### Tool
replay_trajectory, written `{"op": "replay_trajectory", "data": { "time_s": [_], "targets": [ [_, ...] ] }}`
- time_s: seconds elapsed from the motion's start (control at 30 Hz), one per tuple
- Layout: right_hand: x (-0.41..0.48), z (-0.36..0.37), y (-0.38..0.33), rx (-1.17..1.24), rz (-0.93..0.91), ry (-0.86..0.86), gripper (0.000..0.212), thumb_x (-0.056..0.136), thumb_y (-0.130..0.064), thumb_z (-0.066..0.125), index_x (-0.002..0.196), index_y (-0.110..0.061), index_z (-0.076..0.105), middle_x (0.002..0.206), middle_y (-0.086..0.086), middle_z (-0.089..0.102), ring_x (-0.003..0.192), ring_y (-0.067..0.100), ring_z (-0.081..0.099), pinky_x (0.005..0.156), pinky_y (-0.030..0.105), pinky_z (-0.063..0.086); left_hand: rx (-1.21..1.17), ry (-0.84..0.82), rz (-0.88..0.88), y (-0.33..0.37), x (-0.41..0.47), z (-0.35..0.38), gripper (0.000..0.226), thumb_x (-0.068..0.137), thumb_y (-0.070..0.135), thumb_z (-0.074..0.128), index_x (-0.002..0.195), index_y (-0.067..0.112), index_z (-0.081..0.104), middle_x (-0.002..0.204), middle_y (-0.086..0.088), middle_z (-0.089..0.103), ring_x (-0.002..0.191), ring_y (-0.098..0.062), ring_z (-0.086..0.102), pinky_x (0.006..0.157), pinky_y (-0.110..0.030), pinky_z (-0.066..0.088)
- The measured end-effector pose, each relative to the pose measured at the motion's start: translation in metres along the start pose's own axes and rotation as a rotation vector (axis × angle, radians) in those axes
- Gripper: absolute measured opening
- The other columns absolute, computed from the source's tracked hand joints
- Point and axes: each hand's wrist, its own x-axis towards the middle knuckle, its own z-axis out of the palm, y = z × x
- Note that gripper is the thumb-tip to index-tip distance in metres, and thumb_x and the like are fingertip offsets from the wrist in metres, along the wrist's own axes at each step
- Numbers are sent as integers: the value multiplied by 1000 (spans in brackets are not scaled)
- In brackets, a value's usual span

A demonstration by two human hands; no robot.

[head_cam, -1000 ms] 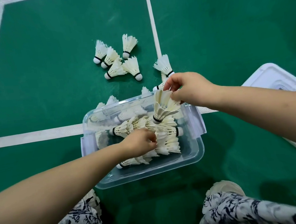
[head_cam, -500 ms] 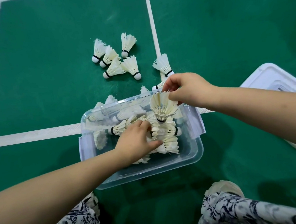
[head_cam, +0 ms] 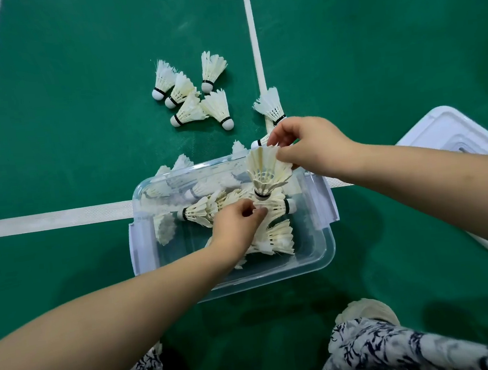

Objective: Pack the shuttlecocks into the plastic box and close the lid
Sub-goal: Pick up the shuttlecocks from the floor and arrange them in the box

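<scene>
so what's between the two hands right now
In the head view, one shuttlecock, cork down, its feathers pinched by the right hand, stands just above the left hand.

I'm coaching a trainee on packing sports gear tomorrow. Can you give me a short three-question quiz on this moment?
1. True or false: the lid is already on the plastic box.
2. Fill in: the left hand has its grip on packed shuttlecocks lying ___ the box.
3. The right hand pinches the upright shuttlecock by: A) its cork B) its feathers C) its black band.
Key: 1 false; 2 inside; 3 B.
</scene>
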Motion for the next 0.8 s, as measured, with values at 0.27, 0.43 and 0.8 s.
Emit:
{"op": "replay_trajectory", "data": {
  "time_s": [0.27,0.43,0.8],
  "targets": [
    [1,1,1,6,-7,-5,19,82,-5,54,89,-21,61,70,-10,54,56,9,55,73,28,50,144,-30,-46,-11,-5,0,40,82,32,64,53,18,40,53,3,43,51,-12,39,48,-25,30],
    [0,4,3,-31,-25,-20,20,80,-5,55,88,-22,61,71,-11,56,59,6,53,69,25,46,169,-93,-39,-3,-3,-4,33,73,42,71,62,19,50,61,4,52,59,-13,48,55,-29,36],
    [2,6,-7,-94,-91,16,16,79,-10,55,87,-23,59,79,-3,60,72,15,53,64,25,42,340,248,701,31,3,-56,56,67,45,68,115,27,47,100,-4,52,87,-14,45,76,-27,42]
  ]
}}
